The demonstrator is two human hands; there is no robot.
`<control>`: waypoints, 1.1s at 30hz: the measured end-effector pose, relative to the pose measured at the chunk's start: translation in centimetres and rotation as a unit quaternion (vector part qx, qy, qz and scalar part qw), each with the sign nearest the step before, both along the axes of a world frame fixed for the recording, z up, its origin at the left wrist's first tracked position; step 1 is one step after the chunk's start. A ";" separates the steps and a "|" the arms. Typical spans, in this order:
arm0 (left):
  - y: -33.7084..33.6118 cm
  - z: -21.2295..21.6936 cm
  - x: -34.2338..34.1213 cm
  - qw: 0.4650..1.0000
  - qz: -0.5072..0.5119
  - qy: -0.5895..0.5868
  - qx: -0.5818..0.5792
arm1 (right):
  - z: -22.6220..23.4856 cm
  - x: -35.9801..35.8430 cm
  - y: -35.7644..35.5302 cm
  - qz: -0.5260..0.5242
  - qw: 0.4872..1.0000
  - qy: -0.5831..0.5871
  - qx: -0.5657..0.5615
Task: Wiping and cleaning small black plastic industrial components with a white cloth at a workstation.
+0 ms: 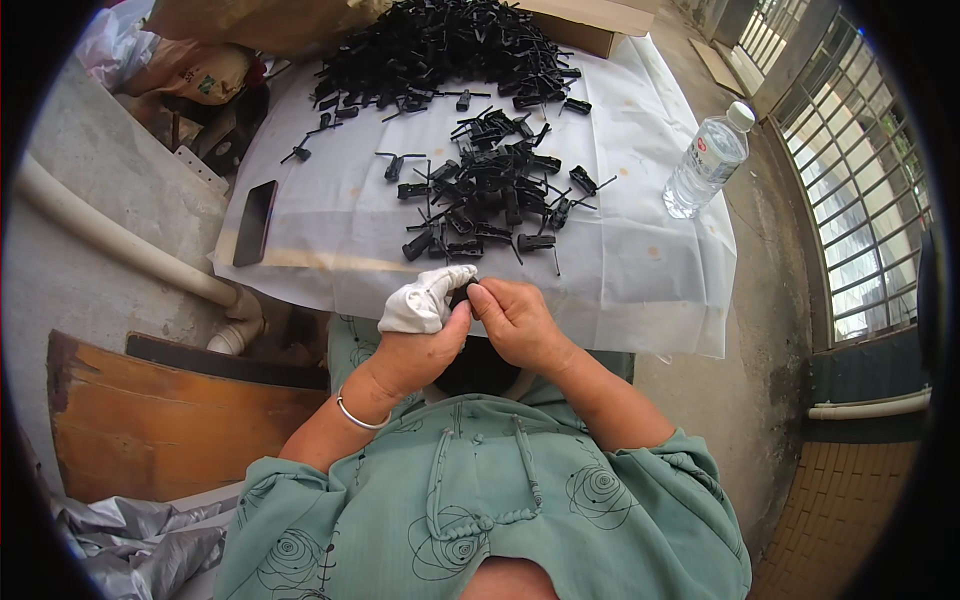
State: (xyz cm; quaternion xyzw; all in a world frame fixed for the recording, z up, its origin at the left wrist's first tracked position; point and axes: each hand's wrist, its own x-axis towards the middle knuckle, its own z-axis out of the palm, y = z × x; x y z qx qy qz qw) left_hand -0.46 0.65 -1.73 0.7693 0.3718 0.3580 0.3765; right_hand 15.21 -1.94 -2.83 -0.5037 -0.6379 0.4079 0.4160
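Note:
My left hand (424, 318), its fingers covered by white glove fabric, is closed around a small black plastic part (461, 293) at the table's near edge. The thumb and fingers of my right hand (519, 320) pinch the same part from the other side. Most of that piece is hidden by the fingers. Just beyond my hands lies a loose heap of similar black plastic parts (485, 180) with thin stems sticking out. Below my hands, a dark round thing (476, 368) with a pale rim shows partly between my wrists.
White sheeting covers the table (330, 215). A larger pile of black parts (440, 50) sits at the far side, by a cardboard box (575, 35). A phone (255, 222) lies at left; a water bottle (707, 160) stands at right. A brown wooden panel (170, 420) is lower left.

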 end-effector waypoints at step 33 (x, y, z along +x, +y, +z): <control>-0.8 1.6 -1.0 0.954 -0.126 -0.085 -0.259 | 1.1 0.9 -0.5 0.051 0.996 0.069 -0.001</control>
